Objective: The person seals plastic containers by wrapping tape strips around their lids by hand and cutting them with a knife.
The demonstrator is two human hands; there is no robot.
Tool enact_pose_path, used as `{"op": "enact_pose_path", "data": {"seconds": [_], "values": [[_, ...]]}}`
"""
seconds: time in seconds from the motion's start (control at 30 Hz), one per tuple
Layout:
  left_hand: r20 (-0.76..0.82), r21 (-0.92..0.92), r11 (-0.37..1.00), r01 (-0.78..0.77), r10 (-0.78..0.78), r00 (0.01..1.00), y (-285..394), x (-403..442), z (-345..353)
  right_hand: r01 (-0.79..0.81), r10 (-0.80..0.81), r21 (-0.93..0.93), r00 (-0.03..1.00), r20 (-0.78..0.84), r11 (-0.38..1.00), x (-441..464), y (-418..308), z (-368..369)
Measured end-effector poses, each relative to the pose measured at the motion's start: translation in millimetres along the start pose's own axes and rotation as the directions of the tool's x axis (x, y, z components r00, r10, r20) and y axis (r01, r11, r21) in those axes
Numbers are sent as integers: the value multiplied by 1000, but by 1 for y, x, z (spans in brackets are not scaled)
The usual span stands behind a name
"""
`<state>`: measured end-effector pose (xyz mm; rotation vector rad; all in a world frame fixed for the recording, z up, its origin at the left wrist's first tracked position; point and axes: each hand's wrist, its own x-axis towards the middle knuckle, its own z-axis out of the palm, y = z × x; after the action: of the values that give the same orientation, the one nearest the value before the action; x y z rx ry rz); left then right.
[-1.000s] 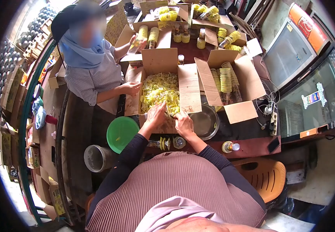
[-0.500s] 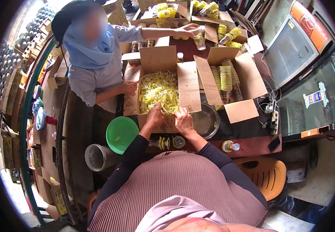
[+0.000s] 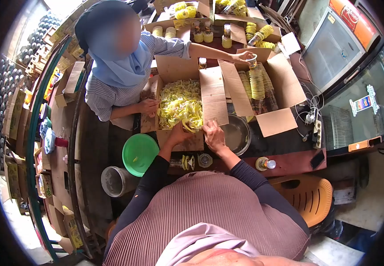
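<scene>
A cardboard box [image 3: 178, 64] with its flaps open holds a heap of small yellow-and-white strips or packets [image 3: 178, 104]. At its near edge, my left hand [image 3: 180, 134] is closed with bent fingers around some of the yellow pieces. My right hand [image 3: 214, 135] is closed in a pinch by the box's near right corner, beside the right flap [image 3: 214, 97]. Whatever lies between its fingertips is too small to make out. In front of me on the table are a clear jar [image 3: 205, 160] and a lying container with yellow rims [image 3: 187, 162].
A co-worker's hand [image 3: 246, 56] holds a clear cup [image 3: 252, 62] over another box [image 3: 285, 84] with stacked yellow-rimmed cups. A green basin [image 3: 139, 155] and grey bucket [image 3: 114, 181] stand left. A metal bowl [image 3: 236, 135] and capped jar [image 3: 265, 163] are to the right.
My hands have moved slightly apart, the right a little rightward. The co-worker's outstretched hand has come nearer with a cup, from the back of the table to above the right-hand box.
</scene>
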<state>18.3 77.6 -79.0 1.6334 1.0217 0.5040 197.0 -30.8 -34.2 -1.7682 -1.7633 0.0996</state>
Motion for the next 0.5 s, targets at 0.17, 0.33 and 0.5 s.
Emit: {"op": "enact_pose_path", "data": {"seconds": [0.17, 0.33, 0.5], "values": [[59, 136, 991, 16, -24, 998, 35, -5, -5, 152, -167, -135, 981, -99, 979, -3, -5, 0], [216, 15, 976, 215, -213, 953, 41, -8, -10, 192, -211, -194, 974, -82, 962, 5, 6, 8], [156, -150, 981, 124, -100, 983, 43, -16, -9, 173, -174, -53, 985, -9, 984, 14, 7, -2]]}}
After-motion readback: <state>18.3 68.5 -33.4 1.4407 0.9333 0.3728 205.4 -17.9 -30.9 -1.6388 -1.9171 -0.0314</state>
